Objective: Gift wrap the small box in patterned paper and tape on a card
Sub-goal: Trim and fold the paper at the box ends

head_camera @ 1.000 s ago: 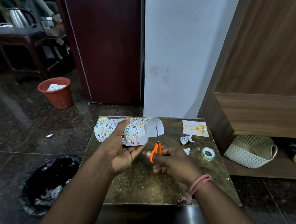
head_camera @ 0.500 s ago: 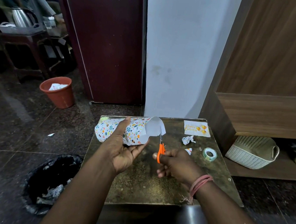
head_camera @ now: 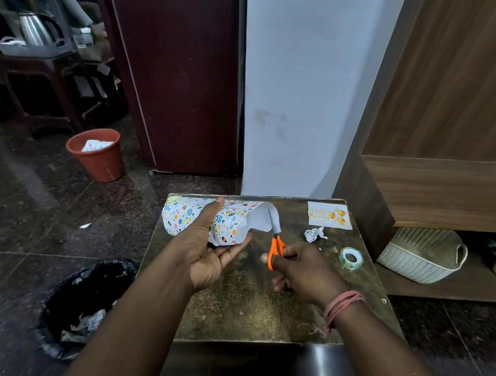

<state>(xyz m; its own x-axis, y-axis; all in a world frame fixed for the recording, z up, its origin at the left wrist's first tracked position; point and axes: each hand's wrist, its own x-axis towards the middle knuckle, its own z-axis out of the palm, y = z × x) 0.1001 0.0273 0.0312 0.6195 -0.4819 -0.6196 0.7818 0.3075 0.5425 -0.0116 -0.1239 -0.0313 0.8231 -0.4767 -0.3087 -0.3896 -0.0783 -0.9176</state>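
A bundle of patterned paper (head_camera: 182,216) lies wrapped around the box at the back left of the small table (head_camera: 246,310). The box itself is hidden inside. My left hand (head_camera: 210,245) grips the bundle, thumb on top and fingers underneath. A white flap of the paper (head_camera: 260,218) sticks out to the right. My right hand (head_camera: 302,268) holds orange-handled scissors (head_camera: 275,239), whose blades point up and reach the flap's edge. A "Happy Birthday" card (head_camera: 329,215) lies at the table's back right corner. A roll of clear tape (head_camera: 350,258) sits near the right edge.
A crumpled paper scrap (head_camera: 313,234) lies between card and scissors. A black-lined bin (head_camera: 87,308) stands at the table's left, an orange bucket (head_camera: 95,153) farther back. A white basket (head_camera: 423,255) sits on the low wooden shelf to the right. A person sits far back left.
The scissors have shifted a little to the right along the white flap, blades still at its edge. My left hand keeps its hold on the wrapped bundle.
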